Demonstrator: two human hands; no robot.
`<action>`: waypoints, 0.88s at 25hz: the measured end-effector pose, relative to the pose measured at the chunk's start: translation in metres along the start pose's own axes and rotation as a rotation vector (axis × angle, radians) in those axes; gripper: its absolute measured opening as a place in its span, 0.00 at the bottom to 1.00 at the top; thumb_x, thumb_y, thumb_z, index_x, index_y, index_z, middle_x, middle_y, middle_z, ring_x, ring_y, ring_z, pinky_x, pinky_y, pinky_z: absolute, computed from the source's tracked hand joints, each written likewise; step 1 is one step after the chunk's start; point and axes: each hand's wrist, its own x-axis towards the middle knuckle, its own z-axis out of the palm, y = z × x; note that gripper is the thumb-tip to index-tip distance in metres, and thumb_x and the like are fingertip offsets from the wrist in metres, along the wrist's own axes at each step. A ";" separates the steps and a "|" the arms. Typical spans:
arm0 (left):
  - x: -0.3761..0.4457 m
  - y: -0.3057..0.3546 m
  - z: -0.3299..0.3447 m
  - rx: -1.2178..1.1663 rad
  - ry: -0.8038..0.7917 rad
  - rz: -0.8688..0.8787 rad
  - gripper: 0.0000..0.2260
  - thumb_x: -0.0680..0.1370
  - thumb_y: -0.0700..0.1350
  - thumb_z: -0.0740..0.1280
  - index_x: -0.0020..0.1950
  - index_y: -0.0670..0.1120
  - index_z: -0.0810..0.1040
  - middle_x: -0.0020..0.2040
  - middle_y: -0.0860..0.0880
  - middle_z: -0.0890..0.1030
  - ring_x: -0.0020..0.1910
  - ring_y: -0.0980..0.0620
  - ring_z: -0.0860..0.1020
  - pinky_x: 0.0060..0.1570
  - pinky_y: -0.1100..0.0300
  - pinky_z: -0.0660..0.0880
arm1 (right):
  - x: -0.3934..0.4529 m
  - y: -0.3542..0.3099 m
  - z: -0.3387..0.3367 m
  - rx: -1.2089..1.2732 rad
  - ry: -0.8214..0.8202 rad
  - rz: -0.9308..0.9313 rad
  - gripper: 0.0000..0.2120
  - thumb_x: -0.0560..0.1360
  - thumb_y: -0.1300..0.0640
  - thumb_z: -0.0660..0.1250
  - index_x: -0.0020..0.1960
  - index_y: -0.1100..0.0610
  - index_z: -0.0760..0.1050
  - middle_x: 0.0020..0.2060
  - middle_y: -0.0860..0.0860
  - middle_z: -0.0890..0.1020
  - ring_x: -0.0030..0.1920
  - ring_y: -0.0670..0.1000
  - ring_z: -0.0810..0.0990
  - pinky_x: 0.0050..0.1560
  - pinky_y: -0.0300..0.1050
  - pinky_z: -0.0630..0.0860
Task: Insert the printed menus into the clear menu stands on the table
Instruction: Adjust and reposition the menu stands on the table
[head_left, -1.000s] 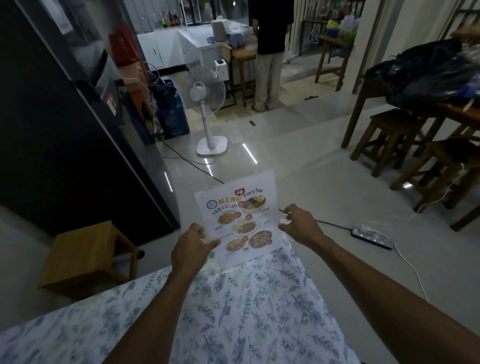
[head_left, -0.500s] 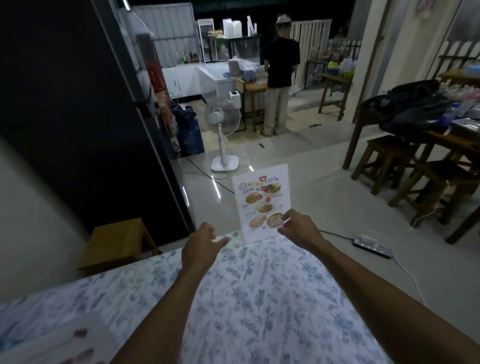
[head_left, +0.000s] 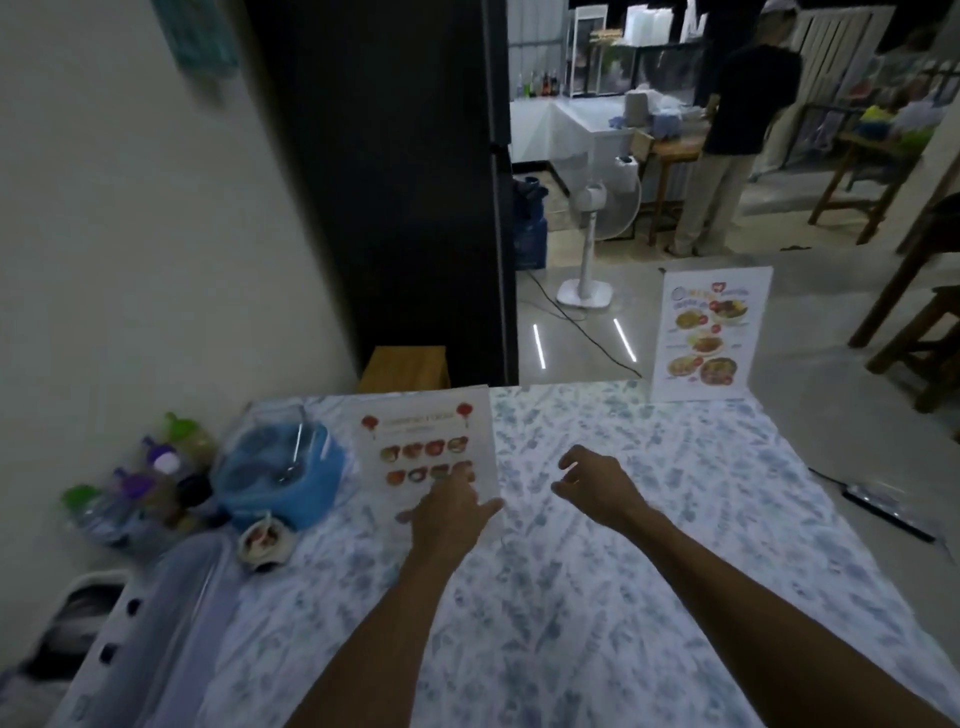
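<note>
A printed menu in a clear stand (head_left: 706, 335) stands upright at the far right edge of the table with the floral cloth (head_left: 597, 597). A second printed menu (head_left: 428, 441), with red lanterns and rows of dishes, lies flat at the far middle of the table. My left hand (head_left: 449, 514) rests on this flat menu's near right corner, fingers on the paper. My right hand (head_left: 597, 486) hovers over the cloth just right of it, fingers apart and holding nothing.
A blue basket with cutlery (head_left: 283, 467), several bottles (head_left: 140, 488) and a small cup (head_left: 262, 540) crowd the table's left side. A black cabinet (head_left: 395, 182) and wooden stool (head_left: 405, 369) stand beyond. A fan (head_left: 597, 218) and a person (head_left: 727, 130) are farther off.
Both hands let go of the menu stand, which now stands alone at the far right edge. The view swung left; my left hand moved onto a flat menu.
</note>
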 end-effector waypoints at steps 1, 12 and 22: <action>-0.005 -0.018 -0.011 -0.006 0.022 -0.028 0.26 0.70 0.61 0.72 0.62 0.50 0.74 0.54 0.50 0.83 0.52 0.47 0.82 0.49 0.54 0.76 | -0.003 -0.010 0.013 -0.014 -0.021 -0.018 0.15 0.72 0.50 0.73 0.56 0.53 0.76 0.47 0.51 0.85 0.45 0.51 0.83 0.45 0.47 0.81; 0.027 -0.128 -0.069 0.028 0.110 -0.179 0.25 0.69 0.62 0.72 0.58 0.48 0.73 0.53 0.49 0.84 0.52 0.47 0.81 0.48 0.51 0.78 | 0.037 -0.037 0.066 -0.055 -0.094 0.008 0.30 0.73 0.51 0.73 0.70 0.57 0.65 0.60 0.59 0.80 0.54 0.57 0.82 0.49 0.54 0.82; 0.098 -0.131 -0.060 -0.003 0.050 -0.146 0.18 0.70 0.57 0.75 0.54 0.49 0.80 0.51 0.51 0.86 0.46 0.51 0.83 0.46 0.52 0.81 | 0.105 -0.040 0.077 -0.100 -0.309 -0.098 0.16 0.76 0.55 0.70 0.63 0.54 0.78 0.57 0.53 0.84 0.47 0.48 0.80 0.52 0.43 0.78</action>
